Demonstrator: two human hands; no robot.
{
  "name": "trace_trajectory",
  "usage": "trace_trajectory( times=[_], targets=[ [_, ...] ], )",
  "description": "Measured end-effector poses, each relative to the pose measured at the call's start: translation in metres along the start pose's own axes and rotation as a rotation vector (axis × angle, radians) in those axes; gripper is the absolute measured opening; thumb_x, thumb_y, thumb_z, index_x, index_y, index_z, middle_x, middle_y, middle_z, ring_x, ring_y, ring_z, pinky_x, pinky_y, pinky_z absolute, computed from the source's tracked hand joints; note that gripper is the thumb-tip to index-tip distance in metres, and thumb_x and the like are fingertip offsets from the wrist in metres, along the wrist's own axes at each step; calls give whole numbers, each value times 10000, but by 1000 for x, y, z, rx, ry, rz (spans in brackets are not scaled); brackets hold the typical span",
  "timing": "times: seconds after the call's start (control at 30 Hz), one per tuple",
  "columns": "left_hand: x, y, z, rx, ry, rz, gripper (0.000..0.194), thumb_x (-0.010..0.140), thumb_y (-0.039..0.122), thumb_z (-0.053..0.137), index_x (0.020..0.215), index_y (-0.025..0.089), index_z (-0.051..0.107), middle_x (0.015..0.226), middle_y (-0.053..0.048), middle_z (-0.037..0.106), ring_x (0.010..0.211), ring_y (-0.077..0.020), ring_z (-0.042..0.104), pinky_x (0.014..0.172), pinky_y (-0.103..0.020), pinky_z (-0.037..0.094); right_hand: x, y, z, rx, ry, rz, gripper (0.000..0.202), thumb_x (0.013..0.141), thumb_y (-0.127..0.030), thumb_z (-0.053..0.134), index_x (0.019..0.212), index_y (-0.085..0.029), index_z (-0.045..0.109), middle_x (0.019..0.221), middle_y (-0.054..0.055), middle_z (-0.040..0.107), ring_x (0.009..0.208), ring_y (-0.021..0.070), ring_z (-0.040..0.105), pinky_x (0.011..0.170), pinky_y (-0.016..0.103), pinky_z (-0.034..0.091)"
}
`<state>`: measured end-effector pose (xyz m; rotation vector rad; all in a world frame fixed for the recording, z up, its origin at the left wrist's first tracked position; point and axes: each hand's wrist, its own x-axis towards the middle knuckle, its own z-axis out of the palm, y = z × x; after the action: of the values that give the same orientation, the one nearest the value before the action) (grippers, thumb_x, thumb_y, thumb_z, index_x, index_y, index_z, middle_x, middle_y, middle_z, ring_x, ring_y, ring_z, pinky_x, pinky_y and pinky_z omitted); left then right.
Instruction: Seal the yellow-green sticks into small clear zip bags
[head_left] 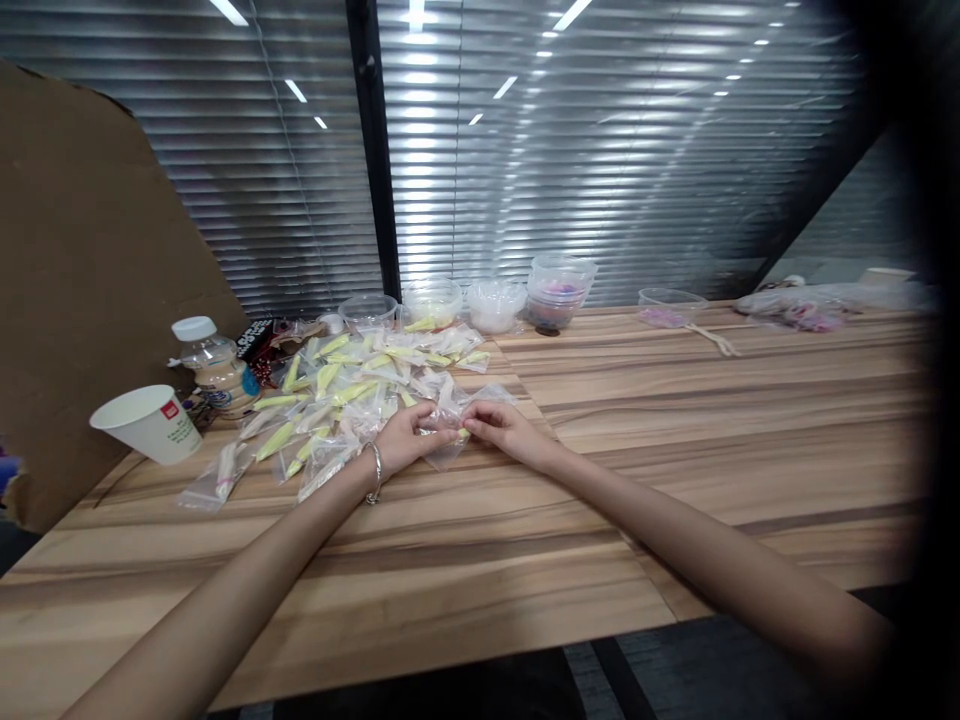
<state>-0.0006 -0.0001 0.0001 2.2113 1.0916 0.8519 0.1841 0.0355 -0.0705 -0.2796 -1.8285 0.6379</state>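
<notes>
My left hand [409, 438], with a silver bracelet at the wrist, closes thumb and fingers on a small clear plastic bag [448, 456] just above the table. Across from it, my right hand [504, 430] pinches the same bag's edge, where a bit of yellow shows at the fingertips. What lies inside that bag is partly hidden by my fingers. Left of and behind my hands spreads a heap of clear bags [352, 390], many with folded yellow pieces in them and some with whitish ones.
A paper cup [150, 425] and a drink bottle [217, 370] stand at the left beside a cardboard panel [90, 270]. Along the back are clear bowls [431, 298], a stack of tubs [559, 292] and a shallow container [671, 300]. Plastic bags [810, 305] lie at the far right.
</notes>
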Motion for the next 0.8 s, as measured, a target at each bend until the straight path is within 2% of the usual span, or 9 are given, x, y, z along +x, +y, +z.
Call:
trace_trajectory(
  times=[0.13, 0.3, 0.37, 0.47, 0.57, 0.8],
  targets=[
    [0, 1, 0, -41, 12, -27, 499, 601, 439, 688, 985, 144, 572, 964, -40, 633, 789, -61, 565, 692, -140, 435, -2, -1, 6, 89, 84, 20, 285, 847, -368, 526, 1063, -189, 481, 753, 2, 516, 654, 108, 447, 580, 223, 349],
    [-1, 1, -1, -82, 19, -24, 509, 598, 421, 700, 1011, 160, 557, 955, -28, 632, 799, -52, 566, 715, -139, 437, -3, -4, 12, 151, 160, 18, 316, 838, -369, 539, 1090, -206, 439, 648, -34, 465, 557, 88, 374, 512, 206, 289],
    [0, 0, -3, -120, 28, -21, 507, 599, 413, 702, 1007, 152, 554, 966, -38, 634, 826, -60, 573, 739, -146, 442, -2, -6, 13, 204, 173, 28, 338, 834, -374, 543, 1106, -216, 420, 667, -33, 479, 581, 92, 418, 543, 210, 328],
    [1, -3, -4, -199, 51, -21, 533, 608, 397, 701, 1052, 155, 533, 1065, -60, 617, 895, -77, 583, 804, -172, 456, -1, -8, 15, 320, 187, 31, 381, 804, -365, 581, 1108, -223, 400, 783, -9, 534, 715, 113, 519, 684, 246, 413],
    [2, -5, -5, -240, 68, -25, 559, 608, 384, 707, 1084, 162, 518, 1111, -67, 606, 930, -85, 589, 851, -196, 462, -1, -9, 19, 377, 202, 17, 429, 764, -338, 629, 1108, -229, 398, 881, 8, 542, 796, 118, 540, 771, 269, 431],
    [-1, -1, 3, -205, -1, -20, 544, 613, 399, 700, 1076, 167, 535, 1066, -71, 628, 911, -94, 600, 799, -183, 469, -6, -13, 26, 208, 336, -95, 377, 779, -279, 624, 1096, -213, 429, 870, 31, 552, 841, 136, 542, 777, 273, 436]
  ],
)
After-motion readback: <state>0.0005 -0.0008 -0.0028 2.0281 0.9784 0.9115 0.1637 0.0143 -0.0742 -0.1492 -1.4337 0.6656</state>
